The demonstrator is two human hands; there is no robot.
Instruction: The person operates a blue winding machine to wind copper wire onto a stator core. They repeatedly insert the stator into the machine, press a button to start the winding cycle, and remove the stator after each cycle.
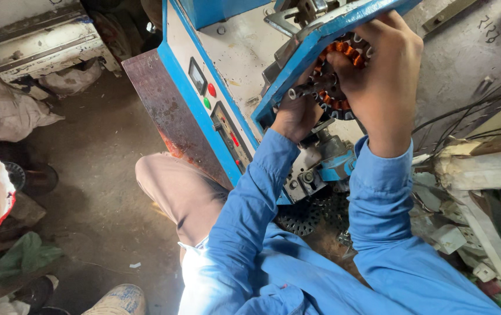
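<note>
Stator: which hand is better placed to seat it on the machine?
Probably the right hand: it grips the stator directly. The left hand is beneath, beside the spindle.

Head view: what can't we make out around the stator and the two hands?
- Stator, with copper windings: mostly covered by the right hand and the blue machine frame, so its full ring is unseen.
- Left hand: fingers tucked behind the frame; grip unclear.
- Control panel: buttons show, display too small to make out.
- Machine top: cut off by the upper edge.
- Perforated disc below: shadowed, partly behind the sleeves.
</note>
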